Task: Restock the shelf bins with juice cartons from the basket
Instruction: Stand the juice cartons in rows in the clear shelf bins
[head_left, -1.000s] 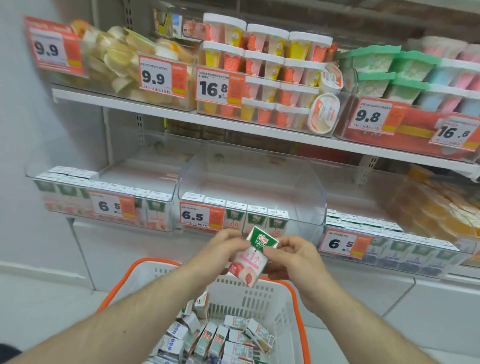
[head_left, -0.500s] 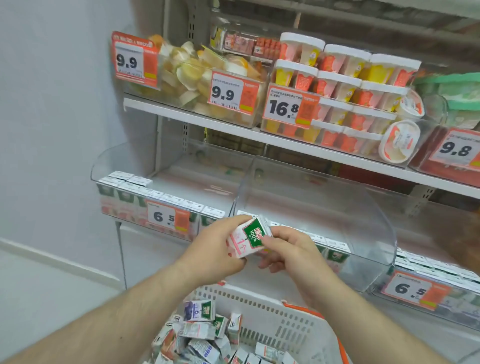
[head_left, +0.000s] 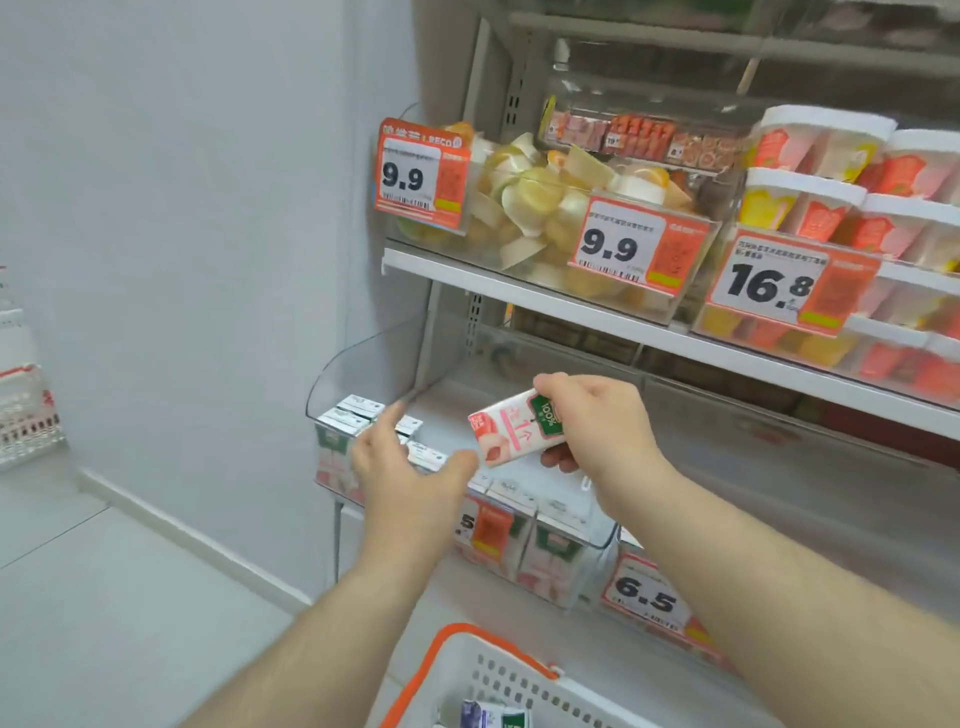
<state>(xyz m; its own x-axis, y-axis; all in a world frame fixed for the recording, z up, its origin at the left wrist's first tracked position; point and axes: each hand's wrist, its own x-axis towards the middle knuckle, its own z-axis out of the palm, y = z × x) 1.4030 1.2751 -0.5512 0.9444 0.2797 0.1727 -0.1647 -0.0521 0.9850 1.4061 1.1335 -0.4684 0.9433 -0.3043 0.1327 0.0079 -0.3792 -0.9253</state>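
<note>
My right hand (head_left: 602, 426) grips a pink and white juice carton (head_left: 511, 427) with a green label, tilted on its side over the leftmost clear shelf bin (head_left: 363, 358). My left hand (head_left: 410, 473) hovers open just left of the carton, fingers straight, over the row of upright cartons (head_left: 353, 415) standing along the bin's front. The white basket (head_left: 498, 680) with an orange rim sits at the bottom edge, with a few cartons (head_left: 493, 716) showing inside.
A second clear bin with a 6.5 price tag (head_left: 647, 597) stands to the right. The shelf above (head_left: 597, 312) carries bins of fruit cups with 9.9 tags and stacked tubs with a 16.8 tag. A white wall runs along the left.
The view has swung left to the leftmost bin. My left hand has let go of the carton and opened; my right hand alone now carries it over that bin.
</note>
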